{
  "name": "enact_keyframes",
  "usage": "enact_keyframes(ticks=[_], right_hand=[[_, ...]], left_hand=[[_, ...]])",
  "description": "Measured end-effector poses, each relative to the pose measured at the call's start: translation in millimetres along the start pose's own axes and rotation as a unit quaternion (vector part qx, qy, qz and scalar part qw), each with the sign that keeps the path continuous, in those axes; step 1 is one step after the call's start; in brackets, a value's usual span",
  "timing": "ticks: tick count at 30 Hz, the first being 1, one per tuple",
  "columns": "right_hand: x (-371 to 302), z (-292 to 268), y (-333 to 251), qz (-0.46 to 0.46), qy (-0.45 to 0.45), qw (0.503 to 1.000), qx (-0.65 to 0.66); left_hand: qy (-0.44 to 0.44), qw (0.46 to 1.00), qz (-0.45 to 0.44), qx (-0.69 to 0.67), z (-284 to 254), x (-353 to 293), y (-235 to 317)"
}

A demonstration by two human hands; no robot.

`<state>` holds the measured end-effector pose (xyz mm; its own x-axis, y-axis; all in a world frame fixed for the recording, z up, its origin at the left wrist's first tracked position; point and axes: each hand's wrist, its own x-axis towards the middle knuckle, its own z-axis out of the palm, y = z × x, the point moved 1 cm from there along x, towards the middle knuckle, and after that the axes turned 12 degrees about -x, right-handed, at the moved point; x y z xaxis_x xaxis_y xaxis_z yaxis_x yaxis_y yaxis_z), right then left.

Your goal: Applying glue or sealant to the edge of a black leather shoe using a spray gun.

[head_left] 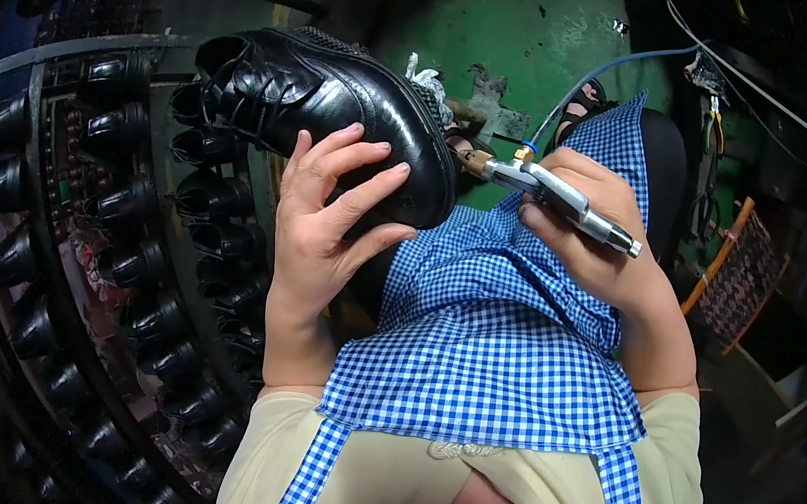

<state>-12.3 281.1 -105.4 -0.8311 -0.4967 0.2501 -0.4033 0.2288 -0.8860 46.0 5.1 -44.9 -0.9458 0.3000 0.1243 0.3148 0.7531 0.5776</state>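
I've got the black shoe (340,108) just past the checked apron, to its left. Left hand (318,211): fingers loosely spread, gripping the toe. Right's (589,255) curled tight round the hose-fed gun (571,204). I'd sweep evenly, nozzle (476,163) barely off the leather.

Glare streaks the black shoe (345,114); the checked apron (489,373) is brightly lit; the rack (35,96) at left curves into dimness.

Green floor (531,36) between metal rack (40,58) and wood-framed woven panel (739,281).
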Motion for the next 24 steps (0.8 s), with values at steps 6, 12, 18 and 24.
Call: enact_keyframes(ticks=[6, 12, 18, 24], right_hand=[[4, 1, -1, -0.005, 0.003, 1.0, -0.019], [8, 1, -2, -0.007, -0.006, 0.999, -0.03], [12, 2, -4, -0.009, -0.005, 0.999, -0.038], [10, 2, -7, -0.001, -0.016, 0.998, -0.058]], left_hand=[[0.007, 1.0, 0.002, -0.004, 2, 0, -1], [0.012, 1.0, 0.001, -0.001, 4, 0, -1], [0.022, 1.0, 0.002, 0.001, 5, 3, 2], [0.037, 0.999, 0.004, 0.001, 7, 4, 3]])
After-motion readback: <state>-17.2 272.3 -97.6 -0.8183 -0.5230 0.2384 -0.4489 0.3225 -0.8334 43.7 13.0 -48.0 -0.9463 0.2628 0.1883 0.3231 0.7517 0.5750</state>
